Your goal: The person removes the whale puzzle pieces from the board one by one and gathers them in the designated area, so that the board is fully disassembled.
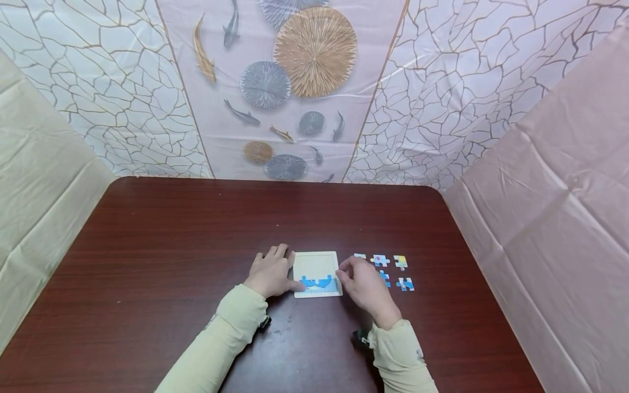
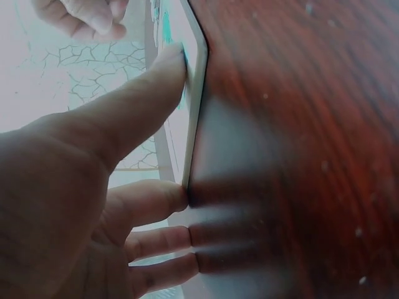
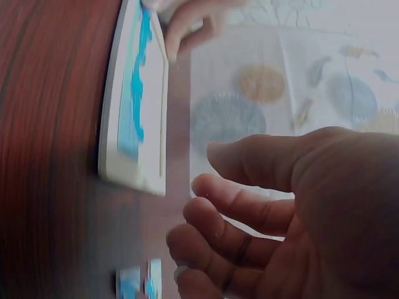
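A pale wooden puzzle tray (image 1: pixel 314 263) lies on the table, its near part filled with joined blue jigsaw pieces (image 1: pixel 321 284). My left hand (image 1: pixel 270 274) steadies the tray at its left side. Its thumb (image 2: pixel 165 68) presses on the near left corner, the forefinger touches the edge, and other fingertips rest on the tabletop. Just off the tray's right edge hovers my right hand (image 1: pixel 366 286). In the right wrist view its fingers (image 3: pixel 206 218) bend loosely, apart from the thumb, with nothing between them. Several loose jigsaw pieces (image 1: pixel 380 261) lie beside and partly behind this hand.
The dark red-brown wooden table (image 1: pixel 172 234) reaches back to a patterned cloth backdrop (image 1: pixel 314 54). Plain cloth hangs (image 1: pixel 555 218) flank it on both sides. At the far right of the loose group are a yellowish piece (image 1: pixel 400 261) and a blue-and-white piece (image 1: pixel 405 284).
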`<move>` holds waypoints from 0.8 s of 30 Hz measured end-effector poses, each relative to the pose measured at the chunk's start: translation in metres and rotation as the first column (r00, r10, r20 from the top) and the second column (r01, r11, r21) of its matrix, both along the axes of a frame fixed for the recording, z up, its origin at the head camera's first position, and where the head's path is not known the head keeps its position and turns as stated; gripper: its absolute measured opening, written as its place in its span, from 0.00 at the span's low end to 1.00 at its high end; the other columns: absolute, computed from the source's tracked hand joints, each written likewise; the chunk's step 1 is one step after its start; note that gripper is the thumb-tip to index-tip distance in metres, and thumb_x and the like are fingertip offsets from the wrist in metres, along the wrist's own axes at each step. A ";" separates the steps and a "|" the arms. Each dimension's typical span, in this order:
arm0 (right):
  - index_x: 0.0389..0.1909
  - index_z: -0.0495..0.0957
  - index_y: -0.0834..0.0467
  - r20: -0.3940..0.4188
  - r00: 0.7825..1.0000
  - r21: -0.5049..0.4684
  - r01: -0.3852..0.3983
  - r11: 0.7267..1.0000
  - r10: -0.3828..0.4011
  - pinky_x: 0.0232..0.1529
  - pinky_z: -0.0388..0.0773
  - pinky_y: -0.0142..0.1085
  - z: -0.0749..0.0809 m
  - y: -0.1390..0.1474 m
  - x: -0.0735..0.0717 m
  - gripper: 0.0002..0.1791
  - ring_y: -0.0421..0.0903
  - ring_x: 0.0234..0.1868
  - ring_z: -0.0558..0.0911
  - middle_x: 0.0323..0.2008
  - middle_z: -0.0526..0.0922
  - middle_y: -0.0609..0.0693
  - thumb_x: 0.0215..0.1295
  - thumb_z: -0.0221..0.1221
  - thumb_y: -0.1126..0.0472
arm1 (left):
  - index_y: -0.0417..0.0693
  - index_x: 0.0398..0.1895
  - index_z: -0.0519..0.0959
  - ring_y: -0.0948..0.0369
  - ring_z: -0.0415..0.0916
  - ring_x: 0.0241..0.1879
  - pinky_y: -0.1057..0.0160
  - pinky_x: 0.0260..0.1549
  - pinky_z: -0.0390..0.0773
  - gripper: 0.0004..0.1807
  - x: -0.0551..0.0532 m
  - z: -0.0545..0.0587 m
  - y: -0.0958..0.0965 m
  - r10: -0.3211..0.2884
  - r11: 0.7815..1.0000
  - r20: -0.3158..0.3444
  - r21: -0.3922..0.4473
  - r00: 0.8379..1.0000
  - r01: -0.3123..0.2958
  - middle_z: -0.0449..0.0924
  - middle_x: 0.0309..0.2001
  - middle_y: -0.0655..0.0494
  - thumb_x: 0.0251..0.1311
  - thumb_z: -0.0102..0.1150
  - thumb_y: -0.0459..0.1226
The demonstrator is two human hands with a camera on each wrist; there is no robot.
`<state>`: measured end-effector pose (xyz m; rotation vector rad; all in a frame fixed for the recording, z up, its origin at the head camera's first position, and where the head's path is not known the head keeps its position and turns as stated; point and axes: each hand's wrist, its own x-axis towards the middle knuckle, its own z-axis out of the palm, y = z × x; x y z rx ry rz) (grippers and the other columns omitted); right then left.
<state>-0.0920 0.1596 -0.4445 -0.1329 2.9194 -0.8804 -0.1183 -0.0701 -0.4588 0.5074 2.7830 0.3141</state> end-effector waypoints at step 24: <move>0.52 0.82 0.56 0.083 0.950 0.036 -0.304 0.952 0.301 0.32 0.74 0.33 -0.013 -0.050 0.002 0.15 0.39 0.30 0.75 0.33 0.72 0.45 0.66 0.63 0.58 | 0.46 0.71 0.66 0.49 0.59 0.67 0.41 0.58 0.62 0.60 0.001 0.000 -0.002 -0.016 1.000 -0.034 -0.013 0.999 0.016 0.61 0.69 0.47 0.37 0.65 0.72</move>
